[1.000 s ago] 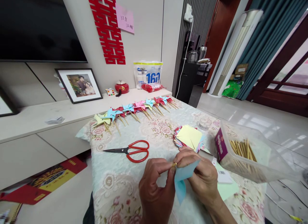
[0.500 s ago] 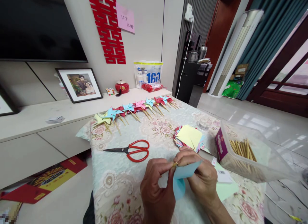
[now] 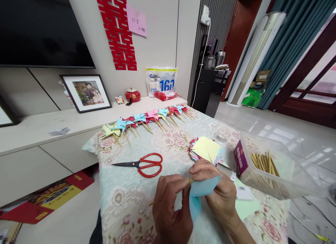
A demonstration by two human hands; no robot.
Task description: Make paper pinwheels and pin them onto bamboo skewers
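Observation:
My left hand (image 3: 170,207) and my right hand (image 3: 219,196) meet low in the middle of the view over the flowered tablecloth (image 3: 126,198). Both pinch a light blue folded paper piece (image 3: 198,195) at its top, where the tip of a thin wooden stick (image 3: 191,181) shows between the fingertips. The paper hangs down between the two hands. Just beyond my right hand lies a stack of coloured paper squares (image 3: 206,149) with a yellow one on top.
Red-handled scissors (image 3: 143,164) lie left of my hands. A row of finished paper pinwheels (image 3: 147,119) runs along the table's far edge. At the right stands a clear plastic box (image 3: 273,170) holding several wooden sticks. A low cabinet (image 3: 39,132) with a framed photo stands behind.
The hands have stayed in place, with small finger movements on the stick and blue paper. Less of the stick tip shows between the fingertips now.

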